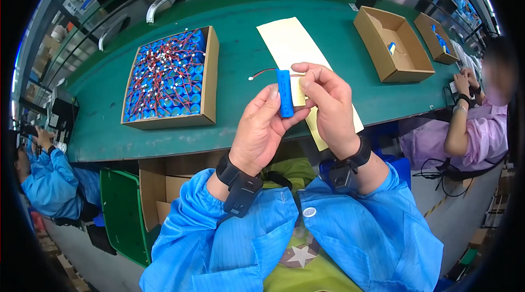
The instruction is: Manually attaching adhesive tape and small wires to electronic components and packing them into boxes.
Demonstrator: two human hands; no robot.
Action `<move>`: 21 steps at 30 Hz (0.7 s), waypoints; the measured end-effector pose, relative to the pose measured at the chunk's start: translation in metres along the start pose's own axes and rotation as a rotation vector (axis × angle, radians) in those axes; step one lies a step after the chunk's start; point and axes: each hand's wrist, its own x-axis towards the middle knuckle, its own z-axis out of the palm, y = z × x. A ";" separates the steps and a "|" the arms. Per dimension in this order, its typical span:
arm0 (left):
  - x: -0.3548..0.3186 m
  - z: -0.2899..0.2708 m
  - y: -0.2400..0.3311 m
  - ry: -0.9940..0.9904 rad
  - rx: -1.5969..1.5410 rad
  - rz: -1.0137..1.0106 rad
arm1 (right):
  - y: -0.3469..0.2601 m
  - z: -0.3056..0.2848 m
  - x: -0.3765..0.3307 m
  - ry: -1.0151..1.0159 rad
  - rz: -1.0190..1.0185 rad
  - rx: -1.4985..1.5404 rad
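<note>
My left hand (258,128) grips a blue cylindrical battery (285,93) upright between thumb and fingers. From the battery's top a thin red wire runs left to a small white connector (251,78). Close on the battery's right side, my right hand (331,103) pinches a narrow pale yellow strip (297,92), thumb against forefinger. Whether the strip is stuck to the battery, I cannot tell. Beneath and behind both hands lies a long pale yellow sheet (292,40), its near end reaching the table's front edge.
On the green table (235,73), a cardboard box (212,73) full of wired blue batteries stands left. An open box (377,46) with one small battery sits right, beside another box (437,38). A green crate (123,210) stands below left. Co-workers sit on both sides.
</note>
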 end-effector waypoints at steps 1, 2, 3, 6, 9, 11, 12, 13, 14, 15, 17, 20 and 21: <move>0.000 0.001 0.000 -0.005 0.000 -0.006 | 0.000 0.000 0.000 -0.001 -0.004 0.000; 0.000 0.001 0.000 -0.009 -0.001 -0.011 | 0.000 0.000 0.000 0.000 -0.003 -0.001; 0.000 0.001 0.000 -0.009 -0.002 -0.010 | 0.000 0.001 0.000 0.005 -0.003 -0.013; -0.001 0.000 -0.001 -0.021 -0.003 0.002 | 0.003 0.001 0.000 -0.008 -0.024 -0.033; -0.001 0.005 -0.002 -0.013 -0.014 0.014 | 0.010 0.004 0.000 0.002 -0.109 -0.091; -0.001 0.010 -0.001 0.000 0.076 0.024 | 0.012 0.005 -0.001 0.032 -0.176 -0.143; -0.001 0.013 0.002 -0.001 0.077 0.029 | 0.013 0.006 -0.001 0.038 -0.199 -0.164; -0.001 0.016 0.004 0.020 0.263 0.019 | 0.013 0.007 -0.001 0.044 -0.221 -0.185; -0.001 0.017 0.006 0.041 0.449 0.010 | 0.014 0.005 -0.001 0.041 -0.226 -0.184; 0.001 0.015 0.007 0.042 0.450 0.018 | 0.016 0.002 -0.001 0.028 -0.286 -0.282; 0.004 0.006 0.010 0.033 0.634 0.035 | 0.010 -0.001 0.000 0.011 -0.352 -0.377; 0.004 0.008 0.017 0.108 0.645 0.080 | -0.008 -0.019 0.012 0.206 -0.431 -0.915; 0.005 0.009 0.019 0.102 0.650 0.089 | -0.012 -0.030 0.020 0.281 -0.298 -0.744</move>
